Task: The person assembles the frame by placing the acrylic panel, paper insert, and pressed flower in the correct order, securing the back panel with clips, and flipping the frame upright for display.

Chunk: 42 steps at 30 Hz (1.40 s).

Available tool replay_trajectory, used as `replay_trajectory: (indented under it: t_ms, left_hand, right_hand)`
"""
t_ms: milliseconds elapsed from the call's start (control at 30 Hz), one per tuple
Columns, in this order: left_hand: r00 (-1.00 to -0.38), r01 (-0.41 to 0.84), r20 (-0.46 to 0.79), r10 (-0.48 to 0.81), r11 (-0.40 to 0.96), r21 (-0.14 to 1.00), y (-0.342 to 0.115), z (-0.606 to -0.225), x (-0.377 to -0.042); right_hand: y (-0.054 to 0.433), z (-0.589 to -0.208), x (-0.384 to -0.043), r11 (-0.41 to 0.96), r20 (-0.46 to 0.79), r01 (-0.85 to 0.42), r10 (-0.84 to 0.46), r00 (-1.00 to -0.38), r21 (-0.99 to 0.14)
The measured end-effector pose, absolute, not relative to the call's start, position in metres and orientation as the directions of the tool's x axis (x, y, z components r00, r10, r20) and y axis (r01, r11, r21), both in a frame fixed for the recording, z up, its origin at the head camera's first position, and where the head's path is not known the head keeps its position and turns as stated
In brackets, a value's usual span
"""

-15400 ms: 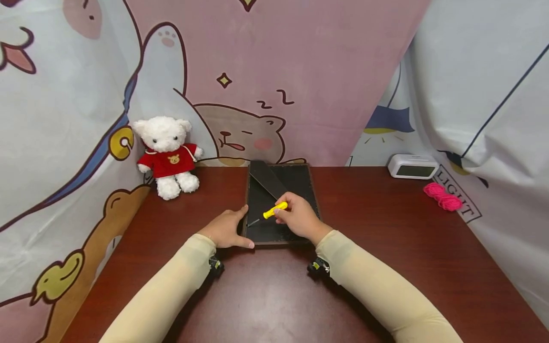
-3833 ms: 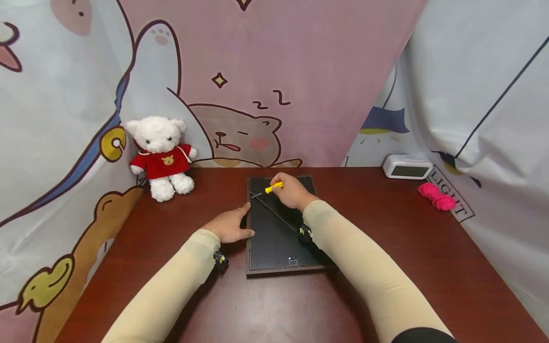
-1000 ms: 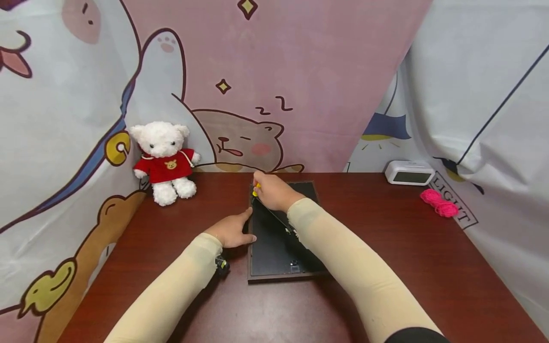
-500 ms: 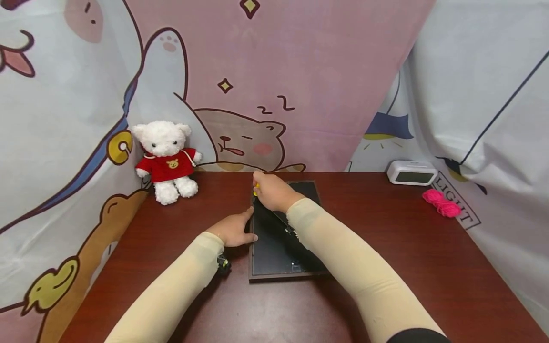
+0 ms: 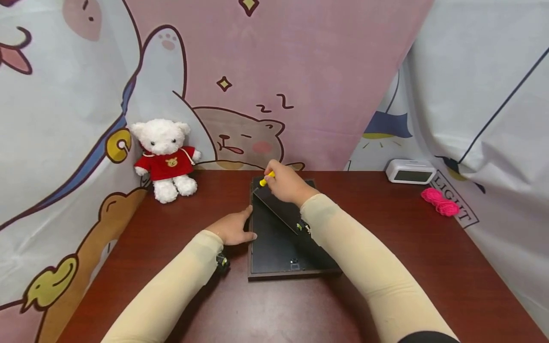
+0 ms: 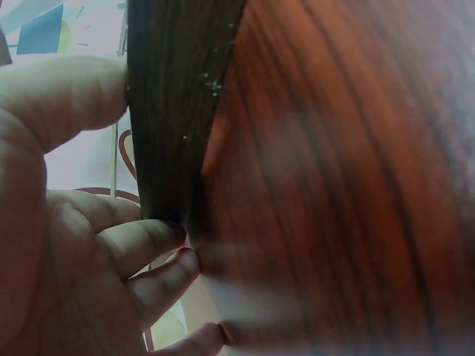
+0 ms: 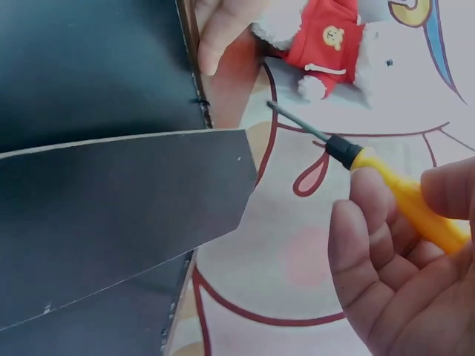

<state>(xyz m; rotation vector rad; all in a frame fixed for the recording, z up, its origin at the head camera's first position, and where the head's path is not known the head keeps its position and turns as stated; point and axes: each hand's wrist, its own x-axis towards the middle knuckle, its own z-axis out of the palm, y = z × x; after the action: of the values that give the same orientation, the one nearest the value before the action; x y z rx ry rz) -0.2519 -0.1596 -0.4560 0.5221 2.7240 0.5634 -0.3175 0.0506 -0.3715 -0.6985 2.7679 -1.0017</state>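
A picture frame lies back up on the table, showing a black backing board. Slanting across that board is a dark stand flap with a cut-off end. My left hand rests at the frame's left side, thumb and fingers spread along the edge; in the left wrist view the thumb touches the frame's dark side. My right hand grips a screwdriver by its yellow handle over the upper left part of the frame. The screwdriver's metal tip is apart from the frame in the right wrist view.
A white teddy bear in a red top sits at the back left. At the back right are a white digital clock and pink yarn. Printed cloth hangs around the brown table.
The frame now reaches nearer to me than in the oldest view. My right hand went from its lower left edge to its upper left edge, and has just drawn back up and right with the screwdriver.
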Motion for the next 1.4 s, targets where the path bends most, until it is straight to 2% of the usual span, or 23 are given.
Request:
replay_trajectory:
  t_ms: [133,367,733,1400]
  left_hand:
    - [-0.888,0.281,-0.223,0.403,0.858,0.43,-0.16,-0.455,-0.252]
    - [-0.885,0.292,-0.221,0.411,0.857,0.426,-0.161,-0.456,-0.252]
    - [-0.882,0.301,-0.212,0.422,0.848,0.435,-0.16,-0.458,-0.254]
    - [-0.881,0.308,-0.213,0.423,0.853,0.422,-0.163,-0.459,-0.256]
  right_hand:
    - [0.056,-0.376,-0.32,0.651,0.038,-0.359,-0.452,-0.891,-0.669]
    - [0.055,-0.389,-0.324,0.699,-0.009,-0.38,-0.484,-0.875,-0.606]
    - [0.046,-0.395,-0.325,0.737,0.007,-0.417,-0.488,-0.873,-0.532]
    - [0.041,-0.397,-0.326,0.729,0.01,-0.424,-0.497,-0.868,-0.537]
